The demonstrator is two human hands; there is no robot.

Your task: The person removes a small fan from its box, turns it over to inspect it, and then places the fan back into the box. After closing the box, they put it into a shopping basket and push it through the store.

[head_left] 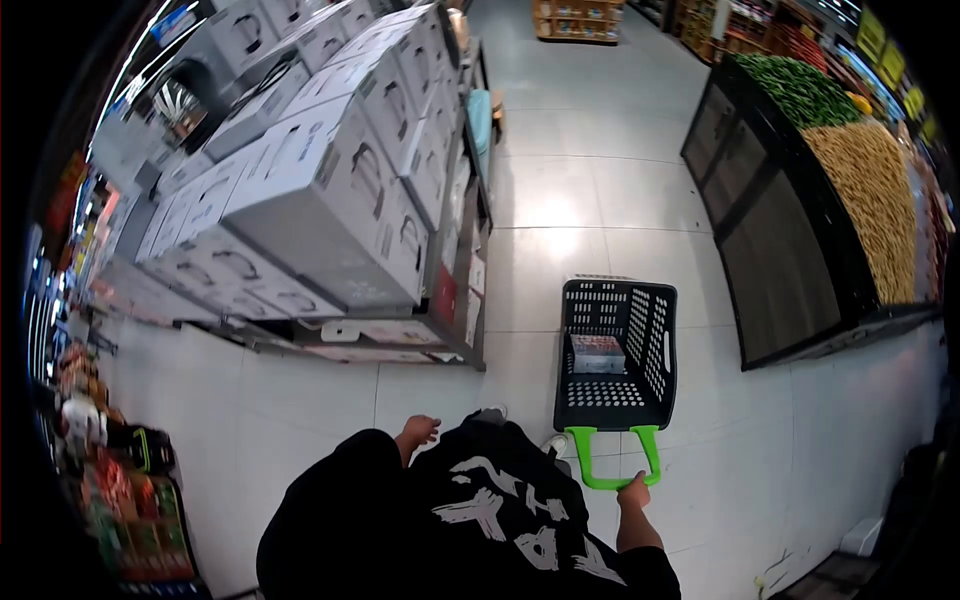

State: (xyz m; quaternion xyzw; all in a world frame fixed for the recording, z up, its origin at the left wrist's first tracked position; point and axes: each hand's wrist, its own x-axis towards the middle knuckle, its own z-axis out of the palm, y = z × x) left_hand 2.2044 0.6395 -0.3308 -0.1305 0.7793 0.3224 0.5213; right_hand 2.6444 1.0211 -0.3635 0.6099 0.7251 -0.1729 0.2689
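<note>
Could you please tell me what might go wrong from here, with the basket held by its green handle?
The small box has bare space around it in the basket, so it may slide if the basket turns sharply. A shoe is close to the basket's handle end and might knock against it. Only the right grip is on the green handle, near one corner, so the basket could perhaps swing off line.

Black perforated basket [612, 416], green handle [604, 484] extended, on pale tiled floor [522, 365].
</note>
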